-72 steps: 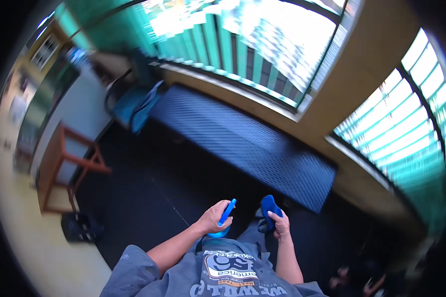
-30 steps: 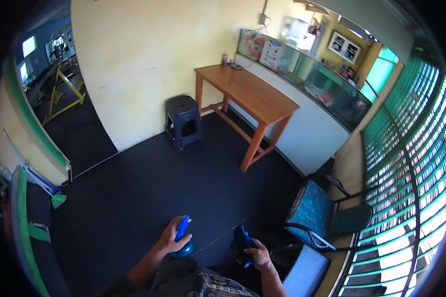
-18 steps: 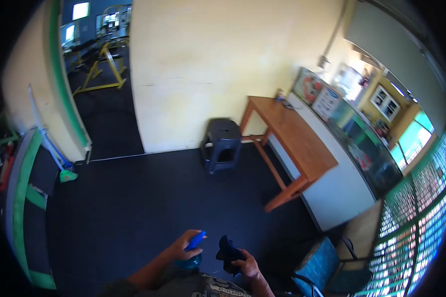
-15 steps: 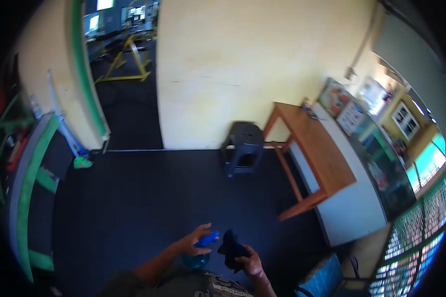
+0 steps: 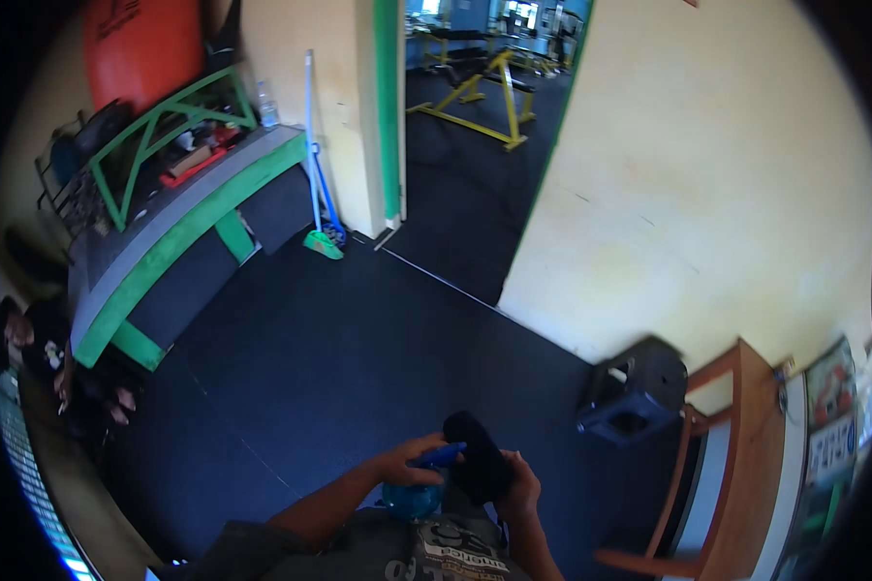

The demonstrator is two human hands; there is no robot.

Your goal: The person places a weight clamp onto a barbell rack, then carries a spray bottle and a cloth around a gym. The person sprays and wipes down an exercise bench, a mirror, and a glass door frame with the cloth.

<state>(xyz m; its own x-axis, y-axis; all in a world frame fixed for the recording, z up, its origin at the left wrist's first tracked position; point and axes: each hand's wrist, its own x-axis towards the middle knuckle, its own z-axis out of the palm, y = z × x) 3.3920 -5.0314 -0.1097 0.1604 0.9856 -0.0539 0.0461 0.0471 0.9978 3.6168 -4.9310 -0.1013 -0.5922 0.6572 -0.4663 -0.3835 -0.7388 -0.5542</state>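
Note:
My left hand [image 5: 409, 461] is wrapped round the neck of a spray bottle [image 5: 413, 498], which has a blue trigger head and a clear blue-green body. Its nozzle points right, toward a black cloth [image 5: 479, 459]. That cloth is bunched in my right hand [image 5: 520, 487], with the fingers closed on its right side. Both hands are close together in front of my grey printed shirt. The spray head overlaps the cloth's left edge in view; I cannot tell whether they touch.
A green-framed bench [image 5: 189, 218] holding loose items runs along the left, with a broom [image 5: 321, 242] beside it. A doorway leads to yellow gym equipment [image 5: 504, 102]. At right are a dark plastic stool [image 5: 634, 390] and a wooden table [image 5: 736, 455]. A person [image 5: 53, 339] sits far left.
My view has swung left, bringing the bench and a seated person into sight. The cloth and spray bottle have come closer together; both hands keep their hold.

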